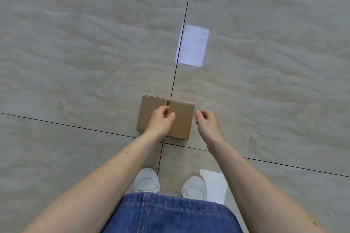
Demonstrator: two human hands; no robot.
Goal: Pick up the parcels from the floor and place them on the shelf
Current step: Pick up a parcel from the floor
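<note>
A small brown cardboard parcel lies flat on the grey tiled floor just ahead of my feet, its top flaps meeting at a centre seam. My left hand hovers over the parcel's left half, fingers curled loosely, holding nothing. Off the box's right edge, my right hand is half curled and also holds nothing. I cannot tell whether either hand touches the cardboard. No shelf is in view.
Large grey floor tiles with dark grout lines spread all around. A bright rectangular light reflection lies on the floor beyond the parcel. My white shoes and a white sheet sit below.
</note>
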